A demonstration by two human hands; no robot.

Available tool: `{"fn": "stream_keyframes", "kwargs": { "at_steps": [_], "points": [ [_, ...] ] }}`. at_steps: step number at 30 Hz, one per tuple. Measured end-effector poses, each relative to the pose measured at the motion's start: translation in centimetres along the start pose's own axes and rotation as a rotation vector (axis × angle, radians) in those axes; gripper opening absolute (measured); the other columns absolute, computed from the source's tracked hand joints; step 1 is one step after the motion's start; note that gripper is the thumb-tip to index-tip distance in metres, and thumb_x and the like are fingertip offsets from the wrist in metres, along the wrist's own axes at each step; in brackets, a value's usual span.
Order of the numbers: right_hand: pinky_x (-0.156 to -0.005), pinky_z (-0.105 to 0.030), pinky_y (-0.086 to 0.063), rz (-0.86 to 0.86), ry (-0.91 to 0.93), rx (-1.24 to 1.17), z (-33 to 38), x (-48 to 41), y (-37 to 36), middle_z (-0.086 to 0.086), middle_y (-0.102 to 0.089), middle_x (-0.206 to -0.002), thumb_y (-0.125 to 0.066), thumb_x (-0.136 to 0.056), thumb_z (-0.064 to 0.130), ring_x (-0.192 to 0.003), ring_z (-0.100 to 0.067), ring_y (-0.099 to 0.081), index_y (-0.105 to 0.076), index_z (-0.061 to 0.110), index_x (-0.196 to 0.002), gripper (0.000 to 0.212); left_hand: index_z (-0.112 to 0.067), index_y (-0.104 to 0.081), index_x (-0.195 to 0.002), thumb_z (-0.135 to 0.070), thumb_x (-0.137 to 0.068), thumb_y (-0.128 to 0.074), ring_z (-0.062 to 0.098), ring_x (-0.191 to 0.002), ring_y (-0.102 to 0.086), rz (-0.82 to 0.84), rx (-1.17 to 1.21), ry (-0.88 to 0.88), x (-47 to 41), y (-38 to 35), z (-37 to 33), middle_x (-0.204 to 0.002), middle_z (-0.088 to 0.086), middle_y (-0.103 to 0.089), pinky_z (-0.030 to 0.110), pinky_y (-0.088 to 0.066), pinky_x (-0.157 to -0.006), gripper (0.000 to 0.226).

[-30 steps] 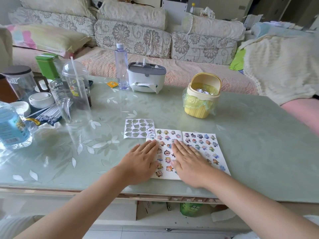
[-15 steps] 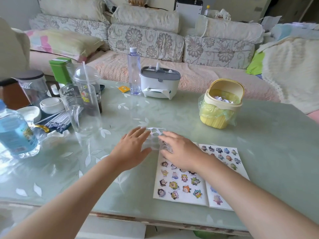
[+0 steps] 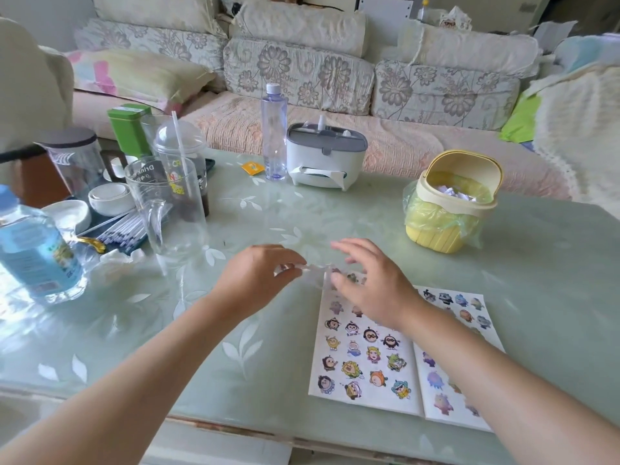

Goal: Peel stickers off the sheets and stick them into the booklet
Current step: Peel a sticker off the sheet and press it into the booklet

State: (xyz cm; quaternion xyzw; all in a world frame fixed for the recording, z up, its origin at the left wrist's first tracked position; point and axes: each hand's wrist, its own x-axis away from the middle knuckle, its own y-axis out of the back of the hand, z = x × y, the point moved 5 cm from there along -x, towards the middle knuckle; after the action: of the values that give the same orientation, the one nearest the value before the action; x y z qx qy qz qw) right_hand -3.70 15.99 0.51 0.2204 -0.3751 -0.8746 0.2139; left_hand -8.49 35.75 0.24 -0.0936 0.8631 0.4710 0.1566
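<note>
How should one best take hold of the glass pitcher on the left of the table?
By its handle, which sits on the near side of the glass pitcher. Come from the front, probably: a domed cup and bowls crowd its far side and left.

I see two human arms, uncovered from the near edge of my view right up to the fingers. The left forearm (image 3: pixel 134 380) and the right forearm (image 3: pixel 503 380) are bare skin along all I can see of them. The left grip (image 3: pixel 258 280) and right grip (image 3: pixel 372 290) are bare as well. Their fingertips are smeared by blur, so I cannot make out the nails.
</note>
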Motion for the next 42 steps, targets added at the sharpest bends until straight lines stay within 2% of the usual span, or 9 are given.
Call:
{"fn": "stream_keyframes", "kwargs": {
  "at_steps": [4, 10, 15, 20, 22, 27, 31, 38, 42],
  "points": [
    [-0.097, -0.017, -0.044, -0.007, -0.099, -0.111, 0.6, -0.1, 1.6, 0.021, -0.066, -0.121, -0.073, -0.086, 0.044, -0.11, 0.007, -0.059, -0.064, 0.036, -0.129, 0.044, -0.029, -0.079, -0.096, -0.02, -0.085, -0.078, -0.013, -0.071, -0.058, -0.027, 0.164, 0.052, -0.7, 1.2, -1.7, -0.074, -0.021, -0.066, 0.004, -0.041, -0.063, 0.014],
    [-0.076, -0.03, -0.058, -0.136, -0.149, -0.378, 0.5, 0.1, 3.9, 0.002, -0.076, -0.081, -0.085, -0.078, 0.018, -0.074, -0.018, -0.07, -0.077, 0.024, -0.085, 0.012, -0.044, -0.068, -0.087, -0.019, -0.08, -0.082, 0.001, -0.071, -0.062, 0.006, 0.348, 0.145, -1.3, 1.9, -3.3, -0.084, -0.016, -0.072, 0.008, -0.044, -0.065, 0.029],
    [-0.059, -0.016, -0.044, -0.152, -0.109, -0.281, 0.8, 0.7, 5.6, 0.012, -0.065, -0.065, -0.086, -0.076, 0.017, -0.058, -0.002, -0.052, -0.076, 0.026, -0.08, 0.014, -0.048, -0.057, -0.127, -0.052, -0.086, -0.069, -0.004, -0.074, -0.06, 0.235, 0.232, 0.098, -0.8, 1.0, -5.8, -0.102, -0.023, -0.065, 0.018, -0.048, -0.073, 0.043],
    [-0.07, -0.021, -0.052, -0.19, -0.036, -0.246, 1.9, 1.3, 6.4, 0.017, -0.07, -0.079, -0.085, -0.077, 0.015, -0.068, 0.001, -0.059, -0.075, 0.034, -0.095, 0.028, -0.045, -0.073, -0.091, -0.042, -0.091, -0.066, 0.005, -0.07, -0.06, 0.221, 0.105, 0.141, -1.0, 0.7, -7.9, -0.075, -0.028, -0.065, 0.021, -0.045, -0.062, 0.008],
    [-0.074, -0.019, -0.052, -0.219, -0.009, -0.262, 2.2, 1.6, 6.7, 0.016, -0.071, -0.085, -0.085, -0.077, 0.016, -0.074, 0.001, -0.061, -0.072, 0.036, -0.105, 0.037, -0.035, -0.073, -0.072, -0.035, -0.091, -0.066, 0.015, -0.067, -0.064, 0.212, 0.171, 0.201, -1.2, 0.5, -7.8, -0.065, -0.019, -0.068, 0.026, -0.05, -0.061, 0.021],
    [-0.083, -0.023, -0.054, -0.318, -0.093, -0.305, 0.8, 2.0, 7.5, 0.015, -0.074, -0.096, -0.084, -0.079, 0.022, -0.089, -0.003, -0.067, -0.075, 0.027, -0.105, 0.028, -0.017, -0.081, -0.081, -0.021, -0.09, -0.068, -0.001, -0.049, -0.057, 0.128, 0.483, 0.363, -1.4, 0.3, -7.8, -0.069, -0.002, -0.074, 0.014, -0.045, -0.054, 0.015],
    [-0.069, -0.019, -0.052, -0.302, -0.003, -0.31, 1.3, 2.6, 7.4, 0.014, -0.074, -0.081, -0.081, -0.081, 0.013, -0.072, -0.002, -0.065, -0.079, 0.026, -0.089, 0.016, -0.012, -0.08, -0.083, -0.016, -0.089, -0.069, 0.005, -0.05, -0.059, 0.125, 0.682, 0.509, -1.1, -0.5, -7.9, -0.075, 0.0, -0.076, 0.028, -0.061, -0.068, 0.013],
    [-0.077, -0.035, -0.053, -0.335, 0.541, 0.405, 3.0, 3.5, 6.4, 0.003, -0.073, -0.102, -0.075, -0.082, 0.002, -0.089, -0.021, -0.064, -0.079, 0.017, -0.103, 0.026, -0.002, -0.072, -0.104, -0.023, -0.099, -0.054, 0.032, -0.081, -0.068, 0.295, 1.138, 0.658, -1.4, -1.6, -8.7, -0.092, 0.017, -0.072, 0.039, -0.061, -0.076, 0.027],
    [-0.084, -0.034, -0.052, -0.279, 0.528, 0.417, 3.0, 3.6, 6.0, 0.005, -0.072, -0.11, -0.064, -0.085, 0.007, -0.097, -0.018, -0.062, -0.077, 0.015, -0.11, 0.03, -0.005, -0.075, -0.102, -0.024, -0.096, -0.065, 0.025, -0.078, -0.068, 0.219, 0.978, 0.596, -1.6, -1.6, -8.4, -0.09, 0.018, -0.075, 0.04, -0.062, -0.082, 0.023]
  ]
}}
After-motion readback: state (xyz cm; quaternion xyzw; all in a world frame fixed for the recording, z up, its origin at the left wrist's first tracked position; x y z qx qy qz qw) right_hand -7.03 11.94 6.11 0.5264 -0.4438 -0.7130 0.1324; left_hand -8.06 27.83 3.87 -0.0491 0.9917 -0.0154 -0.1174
